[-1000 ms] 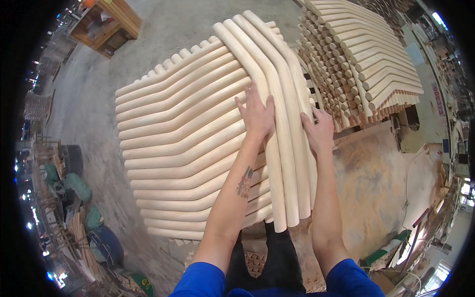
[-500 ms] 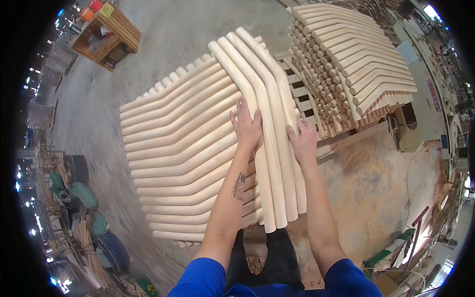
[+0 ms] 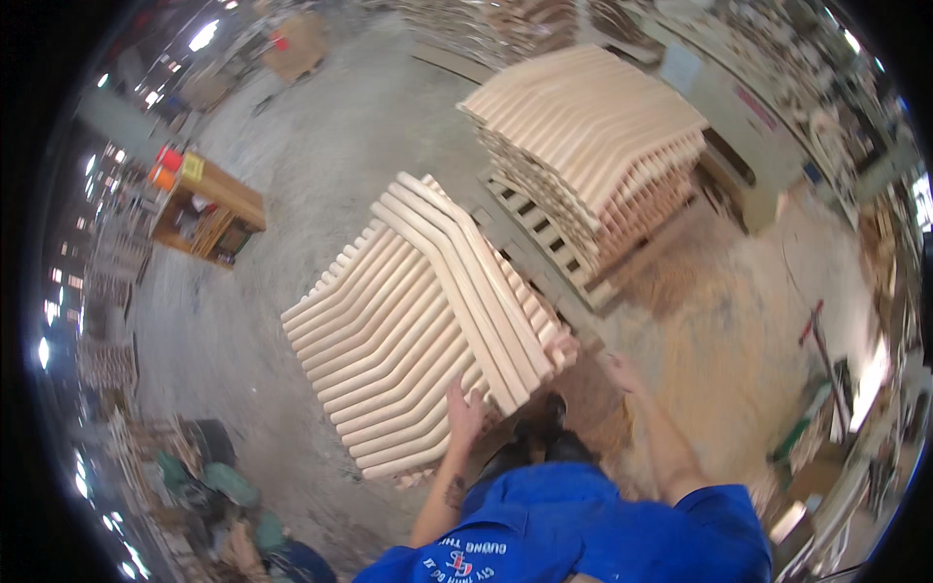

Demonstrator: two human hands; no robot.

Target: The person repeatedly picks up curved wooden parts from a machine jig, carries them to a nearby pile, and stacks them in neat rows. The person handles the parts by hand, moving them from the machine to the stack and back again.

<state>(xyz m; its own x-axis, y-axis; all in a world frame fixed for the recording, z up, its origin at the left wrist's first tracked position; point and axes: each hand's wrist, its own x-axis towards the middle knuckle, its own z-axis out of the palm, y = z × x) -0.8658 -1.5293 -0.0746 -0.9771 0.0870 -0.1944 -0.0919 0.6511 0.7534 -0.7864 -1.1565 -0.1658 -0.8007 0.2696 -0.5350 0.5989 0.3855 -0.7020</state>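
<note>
Head view shows four or so pale, smooth, bent wooden rods [image 3: 465, 262] lying crosswise along the right edge of a low stack of similar bent rods [image 3: 369, 360]. The left hand [image 3: 466, 416] is by the near edge of this stack; its grip is partly open, with thumb and finger apart, and I see no rod inside. Whether it touches the wood, I cannot tell. The right hand [image 3: 624, 373] is apart from the stack's near right corner; it is blurred, so I cannot tell how open its grip is, and nothing appears held.

In my judgement, the crosswise rods could roll off the right edge, because they are round and nothing visible blocks them there. A careless push could cause this.

On the floor, a brown wooden open-fronted cabinet [image 3: 233, 189] has a pale crumpled item [image 3: 201, 202] and some dark things inside. A dark round bin [image 3: 212, 439] stands at lower left; its contents are unclear.
</note>
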